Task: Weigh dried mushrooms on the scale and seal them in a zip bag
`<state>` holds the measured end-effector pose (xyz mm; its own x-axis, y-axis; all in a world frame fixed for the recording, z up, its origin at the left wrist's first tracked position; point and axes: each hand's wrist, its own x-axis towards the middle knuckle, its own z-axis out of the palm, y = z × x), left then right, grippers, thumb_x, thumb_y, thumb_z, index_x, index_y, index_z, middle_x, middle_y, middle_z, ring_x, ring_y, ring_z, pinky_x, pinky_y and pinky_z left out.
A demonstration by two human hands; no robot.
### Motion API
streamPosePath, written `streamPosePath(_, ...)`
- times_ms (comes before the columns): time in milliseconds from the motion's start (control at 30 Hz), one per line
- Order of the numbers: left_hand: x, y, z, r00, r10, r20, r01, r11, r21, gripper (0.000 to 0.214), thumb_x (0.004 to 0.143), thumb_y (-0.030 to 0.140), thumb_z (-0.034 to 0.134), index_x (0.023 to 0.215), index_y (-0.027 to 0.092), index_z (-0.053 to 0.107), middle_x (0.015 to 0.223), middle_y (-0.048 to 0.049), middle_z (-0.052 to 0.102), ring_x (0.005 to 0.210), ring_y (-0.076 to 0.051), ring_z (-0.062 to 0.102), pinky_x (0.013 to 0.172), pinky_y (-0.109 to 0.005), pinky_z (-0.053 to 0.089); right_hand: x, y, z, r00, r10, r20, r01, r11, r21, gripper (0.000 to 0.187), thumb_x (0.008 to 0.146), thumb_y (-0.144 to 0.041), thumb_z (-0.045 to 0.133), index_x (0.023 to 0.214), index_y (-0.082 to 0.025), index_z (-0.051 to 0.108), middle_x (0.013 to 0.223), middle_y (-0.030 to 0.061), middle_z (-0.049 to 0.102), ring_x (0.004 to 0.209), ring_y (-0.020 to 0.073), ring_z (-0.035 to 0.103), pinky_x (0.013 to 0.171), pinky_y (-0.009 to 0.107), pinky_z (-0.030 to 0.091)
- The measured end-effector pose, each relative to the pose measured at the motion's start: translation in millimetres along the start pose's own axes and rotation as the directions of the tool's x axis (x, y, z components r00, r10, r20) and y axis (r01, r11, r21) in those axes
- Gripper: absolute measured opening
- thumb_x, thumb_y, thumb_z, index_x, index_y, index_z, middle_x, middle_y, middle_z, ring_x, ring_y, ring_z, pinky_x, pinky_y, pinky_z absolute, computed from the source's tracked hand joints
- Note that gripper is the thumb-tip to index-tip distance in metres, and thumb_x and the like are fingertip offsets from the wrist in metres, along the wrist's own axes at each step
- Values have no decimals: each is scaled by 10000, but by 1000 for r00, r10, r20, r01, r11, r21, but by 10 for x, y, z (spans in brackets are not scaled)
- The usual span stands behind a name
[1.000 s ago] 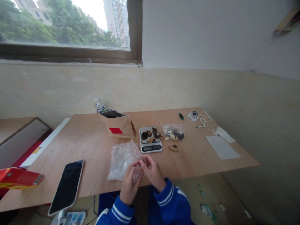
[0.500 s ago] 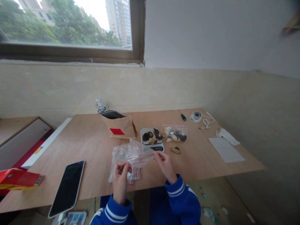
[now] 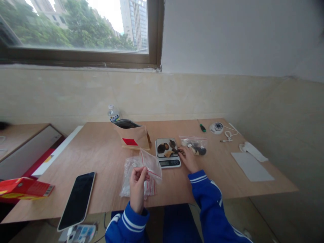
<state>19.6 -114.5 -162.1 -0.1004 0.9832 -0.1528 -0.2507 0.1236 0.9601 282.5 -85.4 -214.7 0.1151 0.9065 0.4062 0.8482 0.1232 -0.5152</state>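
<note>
Head view: right hand (image 3: pixel 187 158) has let go of the zip bag (image 3: pixel 151 164), now pinching a piece beside the scale (image 3: pixel 168 152); left hand (image 3: pixel 138 182) grips the bag alone

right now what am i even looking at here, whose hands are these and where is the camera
The camera sits on a person's head and looks forward and down, so the two blue-sleeved arms at the bottom are that person's own. There is no machine. The left hand pinches a small clear zip bag with a red seal line, lifted above a pile of similar bags. The right hand reaches to the edge of a small kitchen scale, at dark dried pieces lying on it; what its fingers grip is too small to tell. On the wooden table also lie a filled bag, a brown paper pouch, a phone and a water bottle.
</note>
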Motion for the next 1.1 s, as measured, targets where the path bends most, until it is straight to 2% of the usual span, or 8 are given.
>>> streamPosePath(167, -28, 5, -12, 1000, 4, -7, -4, 1000, 26, 302, 668, 415, 679, 758, 161, 541, 619, 36, 546, 551, -92, 518, 561, -220, 431, -42, -161, -155, 993, 44, -106, -48, 998, -41, 173, 847, -334, 486, 809, -202, 590, 901, 77, 598, 885, 248, 524, 807, 392, 410)
streamPosePath(300, -48, -6, 22, 1000, -5, 6, 5, 999, 43, 323, 651, 429, 691, 753, 157, 547, 635, 28, 558, 551, -95, 521, 553, -223, 433, -40, -563, -386, 964, 132, -232, -107, 987, 118, 190, 836, -372, 515, 836, -193, 576, 838, 57, 624, 781, 204, 552, 744, 342, 437)
streamPosePath(367, -61, -15, 52, 1000, -4, 27, 3, 999, 49, 329, 645, 432, 699, 745, 155, 553, 648, 19, 570, 564, -99, 527, 561, -227, 438, -30, -861, -502, 971, 131, -201, -83, 969, 231, 196, 834, -377, 527, 886, -195, 576, 866, 48, 631, 764, 178, 565, 711, 304, 453)
streamPosePath(533, -62, -21, 51, 998, 20, 55, -22, 999, 42, 317, 653, 420, 702, 752, 152, 567, 656, 13, 587, 582, -103, 540, 570, -226, 445, -2, -1422, -595, 992, -60, 107, 8, 901, 433, 287, 827, -345, 571, 1091, -235, 556, 944, 18, 644, 838, 152, 597, 778, 288, 471)
streamPosePath(667, -23, -42, -38, 999, 20, 44, -22, 999, 43, 312, 662, 408, 695, 776, 144, 574, 658, 11, 587, 569, -100, 538, 556, -228, 448, 30, -1259, -365, 997, -13, 80, -24, 893, 450, 272, 891, -311, 445, 1130, -227, 545, 1030, 46, 622, 899, 163, 587, 799, 315, 475)
streamPosePath(900, -28, -63, -86, 999, -34, 26, 34, 999, 13, 326, 651, 416, 698, 791, 148, 577, 646, 17, 586, 551, -100, 539, 544, -227, 440, -22, -668, 148, 998, -49, 51, 47, 998, 36, 296, 811, -199, 502, 1091, -199, 599, 1119, 106, 591, 1036, 280, 491, 888, 459, 398)
streamPosePath(1000, -57, -37, -71, 999, -37, 38, 37, 999, -4, 327, 650, 408, 704, 795, 144, 579, 659, 13, 591, 566, -98, 537, 550, -221, 436, -37, -648, 171, 999, -13, 31, 14, 999, -29, 206, 824, -236, 519, 989, -216, 642, 1012, 93, 637, 951, 278, 513, 837, 453, 401)
streamPosePath(1100, -77, -20, -59, 998, -41, 49, 41, 999, -9, 324, 648, 406, 709, 785, 140, 585, 666, 12, 589, 571, -95, 531, 550, -217, 433, 6, -756, 71, 993, 104, -61, -95, 985, 141, 221, 827, -353, 546, 954, -202, 646, 936, 79, 662, 841, 237, 552, 791, 409, 431)
